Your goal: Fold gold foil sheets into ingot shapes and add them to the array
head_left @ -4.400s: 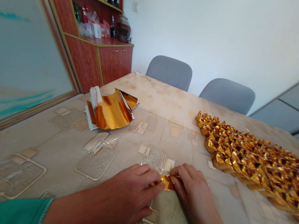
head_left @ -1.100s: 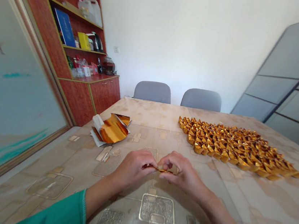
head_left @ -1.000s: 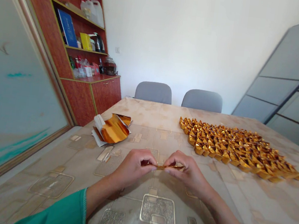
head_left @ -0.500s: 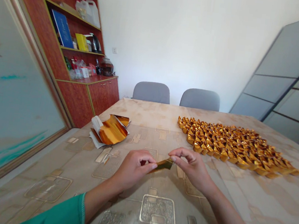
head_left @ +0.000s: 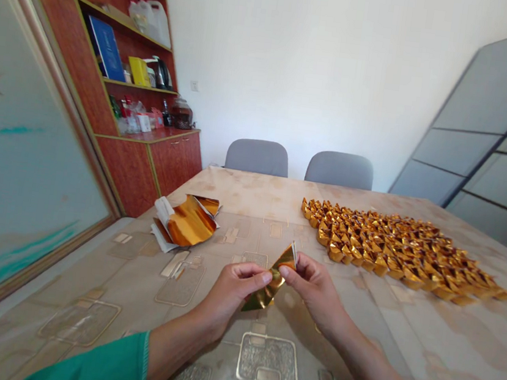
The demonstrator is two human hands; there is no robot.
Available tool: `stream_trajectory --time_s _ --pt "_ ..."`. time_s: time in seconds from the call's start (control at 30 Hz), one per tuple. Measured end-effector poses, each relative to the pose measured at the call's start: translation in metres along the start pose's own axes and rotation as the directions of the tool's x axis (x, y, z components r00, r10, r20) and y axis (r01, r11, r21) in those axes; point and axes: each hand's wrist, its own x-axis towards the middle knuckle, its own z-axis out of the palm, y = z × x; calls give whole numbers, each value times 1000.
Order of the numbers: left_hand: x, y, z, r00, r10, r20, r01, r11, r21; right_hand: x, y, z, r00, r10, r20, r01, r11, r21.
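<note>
Between my two hands, above the near middle of the table, is a folded piece of gold foil paper (head_left: 275, 281). My left hand (head_left: 238, 287) pinches its left side between thumb and fingers. On the other side, my right hand (head_left: 312, 282) grips the paper near its upper right edge, thumb in front. The piece is tilted, with one pointed end up and the other down to the left. A stack of loose gold foil sheets (head_left: 191, 222) with whitish backs lies curled at the left. Many folded gold foil ingots (head_left: 385, 246) stand in close rows at the right.
A patterned cloth covers the table (head_left: 268, 355). Two grey chairs (head_left: 257, 156) stand at its far side. Red-brown wooden shelves (head_left: 135, 101) with a kettle and bottles are at the left, a grey panelled cabinet (head_left: 469, 124) at the right.
The foil paper has turned from nearly level to a steep tilt, and more of its gold face shows. My right hand has shifted slightly down and closer around it.
</note>
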Motion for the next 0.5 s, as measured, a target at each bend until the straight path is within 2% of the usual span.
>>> stream_trajectory --time_s 0.1,0.2,0.37,0.43,0.5 --pt "-1 -1 0 1000 -10 13 9 999 52 0 1 -1 998 -23 -52 22 999 -27" --pt "-1 0 0 1000 -2 19 0 998 69 0 -4 -2 1000 10 -19 -9 999 41" --pt "0 -2 3 999 27 -46 -30 997 -69 -1 -1 4 985 121 120 -134 985 107" --pt "1 -4 3 996 40 -84 -52 989 -135 -1 5 7 979 121 162 -140 984 114" --pt "2 -5 3 995 27 -97 -45 982 -184 -1 11 8 987 89 135 -103 989 101"
